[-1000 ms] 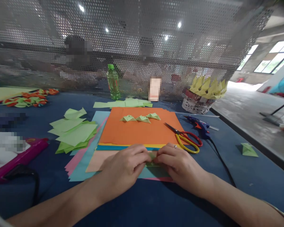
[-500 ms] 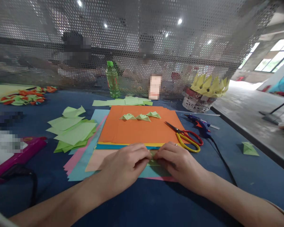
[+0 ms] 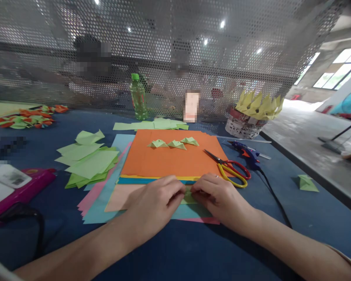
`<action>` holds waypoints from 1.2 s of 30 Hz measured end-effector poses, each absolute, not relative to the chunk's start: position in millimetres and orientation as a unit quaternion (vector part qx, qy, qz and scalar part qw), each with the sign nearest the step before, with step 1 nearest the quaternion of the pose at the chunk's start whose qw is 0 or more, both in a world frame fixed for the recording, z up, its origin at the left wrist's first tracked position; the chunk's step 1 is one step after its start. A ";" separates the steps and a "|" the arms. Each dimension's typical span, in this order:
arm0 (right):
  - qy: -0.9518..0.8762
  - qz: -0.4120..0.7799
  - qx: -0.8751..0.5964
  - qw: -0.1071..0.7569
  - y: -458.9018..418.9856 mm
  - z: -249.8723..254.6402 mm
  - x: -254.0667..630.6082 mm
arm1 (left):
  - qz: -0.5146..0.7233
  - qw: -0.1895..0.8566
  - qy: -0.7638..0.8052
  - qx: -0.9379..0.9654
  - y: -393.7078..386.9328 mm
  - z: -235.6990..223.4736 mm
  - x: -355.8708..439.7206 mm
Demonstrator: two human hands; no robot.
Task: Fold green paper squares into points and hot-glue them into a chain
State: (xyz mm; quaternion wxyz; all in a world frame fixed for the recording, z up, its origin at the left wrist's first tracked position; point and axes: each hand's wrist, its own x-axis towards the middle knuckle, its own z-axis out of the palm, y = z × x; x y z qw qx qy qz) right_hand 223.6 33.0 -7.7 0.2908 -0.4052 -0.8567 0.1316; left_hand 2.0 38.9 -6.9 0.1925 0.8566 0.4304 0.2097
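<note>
Paper [image 3: 189,197] (green) between the fingers [image 3: 178,187]

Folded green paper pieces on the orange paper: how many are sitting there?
3. The left piece, the middle piece and the right piece, which sits slightly farther back, lie on the orange paper. None seems hidden there.

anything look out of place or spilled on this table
Nothing looks spilled; the bottle stands upright, capped. One green folded piece lies alone at the far right, oddly apart from the three others on the orange paper. The green sheets at left lie in a messy pile.
</note>
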 end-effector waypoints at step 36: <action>-0.916 0.045 -0.320 0.238 25.6 -7.2 230.4 | 0.194 0.015 0.248 0.949 20.7 -11.1 -4.1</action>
